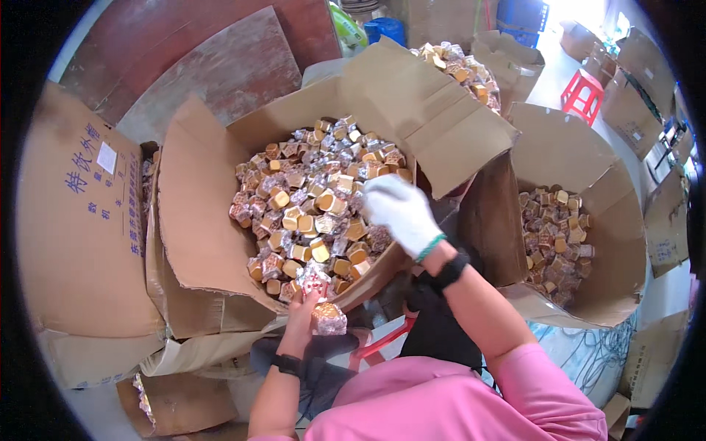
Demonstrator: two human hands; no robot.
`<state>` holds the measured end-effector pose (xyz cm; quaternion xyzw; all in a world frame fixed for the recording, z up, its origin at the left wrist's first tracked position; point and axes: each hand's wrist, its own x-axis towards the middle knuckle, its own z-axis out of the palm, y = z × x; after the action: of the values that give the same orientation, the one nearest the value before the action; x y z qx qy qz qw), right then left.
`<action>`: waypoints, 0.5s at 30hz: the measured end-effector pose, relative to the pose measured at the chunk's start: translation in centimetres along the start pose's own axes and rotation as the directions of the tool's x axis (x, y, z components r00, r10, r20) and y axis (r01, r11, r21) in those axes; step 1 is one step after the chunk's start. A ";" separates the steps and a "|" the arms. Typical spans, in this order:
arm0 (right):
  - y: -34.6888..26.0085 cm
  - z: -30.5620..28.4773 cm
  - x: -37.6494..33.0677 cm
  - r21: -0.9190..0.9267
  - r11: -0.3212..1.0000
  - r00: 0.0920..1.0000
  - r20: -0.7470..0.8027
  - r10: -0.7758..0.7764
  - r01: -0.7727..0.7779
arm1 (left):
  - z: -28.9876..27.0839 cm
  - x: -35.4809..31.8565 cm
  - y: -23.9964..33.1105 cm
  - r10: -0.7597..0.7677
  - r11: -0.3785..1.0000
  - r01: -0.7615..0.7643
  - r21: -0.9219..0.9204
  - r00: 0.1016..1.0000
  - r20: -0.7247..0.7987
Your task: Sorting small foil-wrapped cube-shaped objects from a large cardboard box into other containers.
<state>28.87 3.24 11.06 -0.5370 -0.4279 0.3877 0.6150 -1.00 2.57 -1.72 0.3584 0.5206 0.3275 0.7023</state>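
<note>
A big open cardboard box (191,220) in front of me is heaped with several small gold-capped cubes in clear crinkly wrap (316,198). My right hand (397,209), in a white glove, reaches into the right side of the heap with its fingers curled down among the cubes; whether it grips one is hidden. My left hand (301,312) is bare and sits at the box's near rim. It pinches a wrapped cube (329,320) with shiny foil-like wrap. A black band is on each wrist.
A second open box of the same cubes (555,235) stands at the right, a third heap (460,70) behind. Flat cartons (81,213) lie at the left, more boxes at the far right. A red stool (581,92) and blue crate (526,18) stand beyond.
</note>
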 end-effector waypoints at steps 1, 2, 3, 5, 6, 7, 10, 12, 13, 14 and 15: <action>0.0 1.7 0.0 -0.259 0.965 0.992 0.125 -0.012 0.045 | -0.3 -0.3 0.2 0.005 1.000 -0.005 -0.011 1.000 -0.015; 0.8 2.8 0.0 -0.331 0.943 0.973 0.199 0.113 -0.042 | -0.6 -0.5 0.2 0.011 0.999 -0.012 -0.032 1.000 -0.026; 1.4 3.3 0.0 -0.305 0.951 0.972 0.203 0.120 -0.054 | -1.4 -0.5 -0.3 0.031 0.999 -0.032 -0.037 0.998 -0.052; 2.4 4.0 0.2 -0.198 0.976 0.976 0.179 0.123 -0.087 | -2.8 -0.6 -0.2 0.069 0.997 -0.069 -0.035 0.997 -0.019; 3.2 3.7 0.2 -0.120 0.987 0.980 0.151 0.128 -0.110 | -3.3 -0.7 -0.3 0.084 0.996 -0.084 -0.038 0.997 -0.001; 4.4 3.4 0.3 -0.068 0.993 0.987 0.123 0.106 -0.098 | -3.8 -0.6 -0.6 0.071 0.997 -0.072 -0.025 0.997 -0.024; 7.9 1.9 -0.6 -0.364 0.919 0.982 0.051 0.183 -0.153 | -2.7 -0.7 0.0 0.051 0.999 -0.051 -0.003 0.996 -0.074; 8.7 1.6 -2.2 -0.724 0.679 0.972 0.223 0.067 0.119 | -2.4 0.0 -0.1 0.049 0.992 -0.055 -0.115 0.997 -0.056; 8.8 1.7 -3.2 -0.829 0.529 0.947 0.293 0.134 0.182 | -2.5 0.5 0.1 0.031 0.986 -0.035 -0.163 0.999 -0.031; 10.8 2.0 -4.5 -0.888 0.429 0.936 0.278 0.215 0.165 | -1.6 0.9 0.7 0.010 0.978 -0.007 -0.209 1.000 0.009; 11.7 1.8 -6.0 -0.872 0.391 0.909 0.381 0.166 0.295 | 0.0 0.8 1.9 0.046 0.982 -0.038 -0.184 0.998 0.039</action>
<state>25.00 -0.38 -1.11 -0.6739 -0.7089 0.1651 0.1269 -1.00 4.23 -0.55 0.3102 0.4654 0.3810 0.7362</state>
